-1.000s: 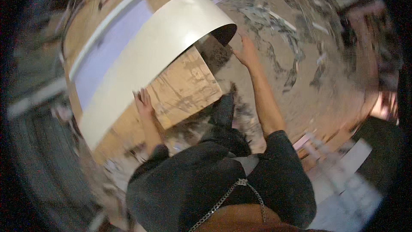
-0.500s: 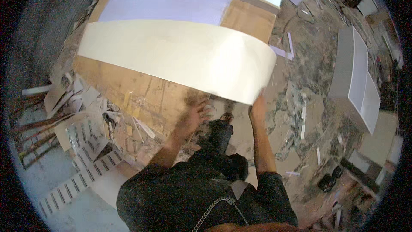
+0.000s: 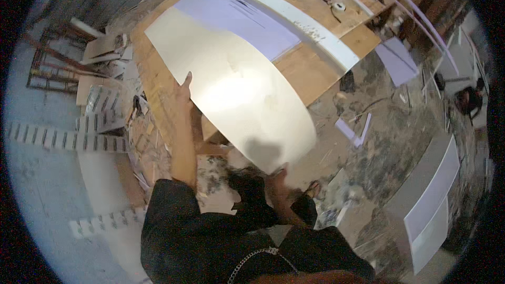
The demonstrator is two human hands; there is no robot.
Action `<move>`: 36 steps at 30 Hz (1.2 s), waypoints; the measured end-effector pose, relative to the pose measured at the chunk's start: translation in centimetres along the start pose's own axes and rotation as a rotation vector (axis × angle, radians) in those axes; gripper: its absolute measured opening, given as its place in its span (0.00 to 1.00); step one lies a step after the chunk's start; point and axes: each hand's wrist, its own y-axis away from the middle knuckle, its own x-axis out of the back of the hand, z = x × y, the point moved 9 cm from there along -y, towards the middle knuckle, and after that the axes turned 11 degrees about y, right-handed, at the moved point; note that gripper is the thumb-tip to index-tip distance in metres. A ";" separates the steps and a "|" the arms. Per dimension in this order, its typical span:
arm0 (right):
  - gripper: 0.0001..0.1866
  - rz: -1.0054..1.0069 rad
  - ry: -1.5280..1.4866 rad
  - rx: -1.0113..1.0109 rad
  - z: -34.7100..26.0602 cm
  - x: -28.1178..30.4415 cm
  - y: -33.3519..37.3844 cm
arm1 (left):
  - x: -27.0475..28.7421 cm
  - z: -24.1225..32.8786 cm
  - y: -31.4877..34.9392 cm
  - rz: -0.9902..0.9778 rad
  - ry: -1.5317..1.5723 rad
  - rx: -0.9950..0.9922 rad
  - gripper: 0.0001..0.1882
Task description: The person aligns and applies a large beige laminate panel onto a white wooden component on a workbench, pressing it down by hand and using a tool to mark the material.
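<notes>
Two hands hold white sheet (image 3: 231,89) over workbench (image 3: 315,73); debris around.

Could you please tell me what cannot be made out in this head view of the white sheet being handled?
- Right hand: fingers hidden beneath the white sheet.
- Left hand: fingertips behind the sheet's edge.
- Tools on the workbench: too small and blurred near the top rim.
</notes>
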 end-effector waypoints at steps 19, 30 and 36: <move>0.43 -0.544 -0.285 0.444 -18.1 48.3 -27.8 | -13.7 -27.5 52.9 -0.896 -0.432 0.415 0.28; 0.25 -0.881 0.177 0.435 -17.1 36.1 -25.3 | -5.9 -20.7 42.9 -0.552 1.154 0.493 0.36; 0.18 -0.711 -0.077 0.300 -18.1 39.0 -25.8 | -1.1 -8.5 23.7 -0.061 0.628 -0.015 0.33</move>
